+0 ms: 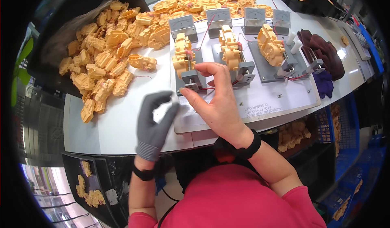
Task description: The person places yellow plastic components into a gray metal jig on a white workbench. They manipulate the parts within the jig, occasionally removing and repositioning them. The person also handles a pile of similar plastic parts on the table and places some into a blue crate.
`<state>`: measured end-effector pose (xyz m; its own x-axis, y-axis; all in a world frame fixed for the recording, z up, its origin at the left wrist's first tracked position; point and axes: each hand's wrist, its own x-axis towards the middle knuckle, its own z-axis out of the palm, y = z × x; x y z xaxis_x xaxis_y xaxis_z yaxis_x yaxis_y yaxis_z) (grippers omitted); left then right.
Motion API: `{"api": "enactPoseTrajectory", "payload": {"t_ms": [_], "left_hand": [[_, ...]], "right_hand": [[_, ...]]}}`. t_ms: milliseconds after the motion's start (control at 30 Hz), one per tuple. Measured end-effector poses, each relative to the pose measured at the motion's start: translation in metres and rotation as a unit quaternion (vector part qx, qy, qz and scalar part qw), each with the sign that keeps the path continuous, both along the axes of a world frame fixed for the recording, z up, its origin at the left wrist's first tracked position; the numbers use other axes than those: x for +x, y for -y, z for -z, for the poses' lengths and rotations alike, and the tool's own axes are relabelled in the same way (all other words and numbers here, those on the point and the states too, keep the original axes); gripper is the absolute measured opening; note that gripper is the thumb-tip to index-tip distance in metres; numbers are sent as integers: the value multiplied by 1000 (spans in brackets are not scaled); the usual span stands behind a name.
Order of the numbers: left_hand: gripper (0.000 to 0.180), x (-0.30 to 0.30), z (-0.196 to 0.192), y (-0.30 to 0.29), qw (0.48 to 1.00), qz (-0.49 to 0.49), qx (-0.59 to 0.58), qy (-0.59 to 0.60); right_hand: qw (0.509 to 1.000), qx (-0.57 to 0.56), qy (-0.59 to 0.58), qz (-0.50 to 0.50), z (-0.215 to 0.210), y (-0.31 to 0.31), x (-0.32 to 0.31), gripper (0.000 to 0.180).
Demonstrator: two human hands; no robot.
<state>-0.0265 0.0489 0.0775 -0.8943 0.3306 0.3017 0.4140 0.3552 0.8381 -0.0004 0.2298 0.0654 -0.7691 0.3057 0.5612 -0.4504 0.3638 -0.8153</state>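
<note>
bright, even light is falling from overhead, and the white bench is glaring, nearly washing out along its near edge. shadows are staying soft and short; a faint one is lying under the left hand, whose grey glove is smearing with motion blur. the right hand is showing sharper, with only slight softness at the fingertips. the yellow plastic parts are reading crisp at the centre. the fisheye lens is bending straight edges toward the rim, and a black vignette is ringing the frame. the far corners are going dim and soft, and colours there are looking muddier.
</note>
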Motion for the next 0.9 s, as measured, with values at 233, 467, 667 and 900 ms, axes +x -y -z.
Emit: {"api": "enactPoseTrajectory", "payload": {"t_ms": [233, 467, 667, 900], "left_hand": [[46, -58, -89, -8, 993, 78, -60, 63], [80, -107, -107, -73, 941, 122, -272, 162], [97, -119, -97, -99, 904, 108, -405, 81], [72, -111, -86, -102, 925, 79, -370, -2]], "right_hand": [[1000, 11, -18, 11, -1, 0, -1, 48], [996, 63, -61, 20, 5, 3, 2, 43], [986, 130, -84, 61, 6, 3, 9, 42], [994, 82, -64, -18, 5, 5, 11, 31]]}}
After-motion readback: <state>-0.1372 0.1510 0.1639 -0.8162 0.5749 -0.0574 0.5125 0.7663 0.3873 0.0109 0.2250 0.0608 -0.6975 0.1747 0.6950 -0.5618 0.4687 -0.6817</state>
